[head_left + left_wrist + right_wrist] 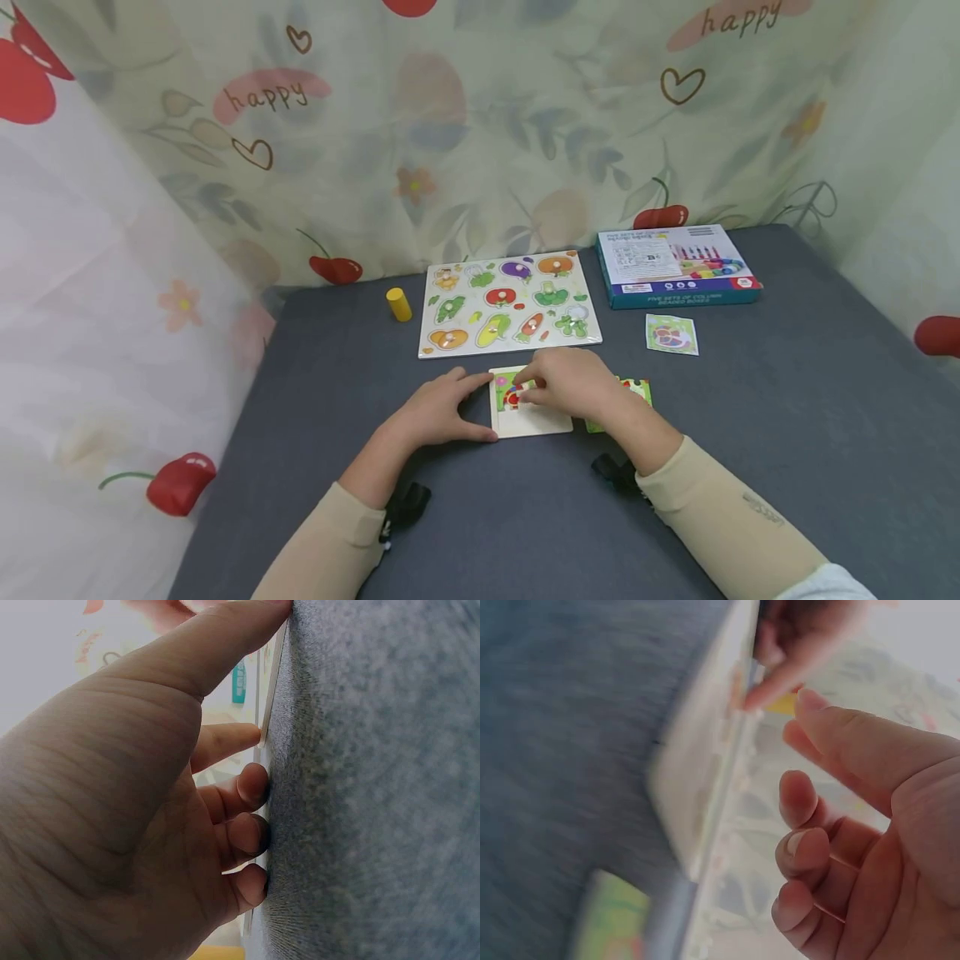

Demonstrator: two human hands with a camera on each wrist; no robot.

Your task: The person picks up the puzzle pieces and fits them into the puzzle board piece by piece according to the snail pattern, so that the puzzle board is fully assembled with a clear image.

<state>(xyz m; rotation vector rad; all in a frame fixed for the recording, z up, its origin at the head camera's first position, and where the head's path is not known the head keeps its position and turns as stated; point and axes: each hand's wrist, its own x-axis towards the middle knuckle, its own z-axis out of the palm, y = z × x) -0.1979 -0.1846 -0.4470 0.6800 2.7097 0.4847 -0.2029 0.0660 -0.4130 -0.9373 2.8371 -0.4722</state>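
Pale, smooth and flat, a square puzzle tray (551,423) lies on the dark, finely woven cloth (495,525), directly in front of the person. The left hand (438,408) is spread wide, thumb and forefinger extended to touch the tray's left edge near its two corners, grasping nothing. The right hand (573,383) hovers over the tray, fingers loosely bent, thumb and forefinger near each other, with nothing visible in its hold. It hides part of a brightly printed picture section (510,397) in the tray; that design is too small to read. Beside the tray, green printed pieces (639,389) are partly covered by the right forearm, so their number cannot be told. The right wrist view blurs the tray and cuts off the green piece below it.
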